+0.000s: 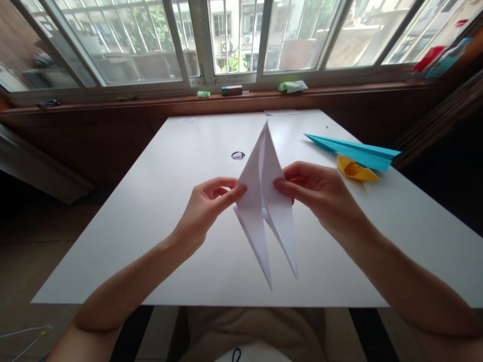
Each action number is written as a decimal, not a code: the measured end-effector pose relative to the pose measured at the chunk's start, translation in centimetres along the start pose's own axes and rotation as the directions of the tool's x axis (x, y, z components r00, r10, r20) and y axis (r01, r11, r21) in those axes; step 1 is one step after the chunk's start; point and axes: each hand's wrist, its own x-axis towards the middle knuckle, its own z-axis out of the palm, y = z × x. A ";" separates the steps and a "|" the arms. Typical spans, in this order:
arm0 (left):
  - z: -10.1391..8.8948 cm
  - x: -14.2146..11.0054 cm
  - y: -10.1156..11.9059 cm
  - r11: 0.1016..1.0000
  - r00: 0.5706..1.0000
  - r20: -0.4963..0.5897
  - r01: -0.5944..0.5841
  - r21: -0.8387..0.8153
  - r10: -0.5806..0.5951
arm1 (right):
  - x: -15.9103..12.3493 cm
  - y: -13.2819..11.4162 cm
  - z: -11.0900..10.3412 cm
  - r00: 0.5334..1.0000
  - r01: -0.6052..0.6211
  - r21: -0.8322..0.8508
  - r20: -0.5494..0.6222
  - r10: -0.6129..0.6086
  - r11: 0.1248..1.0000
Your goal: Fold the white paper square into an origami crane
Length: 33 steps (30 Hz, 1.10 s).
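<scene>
A folded sheet of white paper (251, 201) is held up in front of me above the table, its single sharp point upward and two narrow legs hanging down with a gap between them. My left hand (211, 203) pinches its left edge between thumb and fingers. On the opposite edge my right hand (311, 188) grips it the same way, thumb on the near face and fingers behind. A slit runs down the middle of the paper from near the top. The fingertips behind the paper are partly hidden.
A blue paper plane (352, 151) and a yellow paper boat (354, 169) lie at the right of the white table (151, 226). A dark round mark (238, 156) shows behind the paper. Small items, including a little box (232, 90), stand on the windowsill.
</scene>
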 end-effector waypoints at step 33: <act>-0.2 0.9 -0.5 0.991 0.983 0.135 0.131 -0.027 -0.126 | -0.3 0.3 0.5 0.993 0.049 -0.049 -0.102 -0.054 0.998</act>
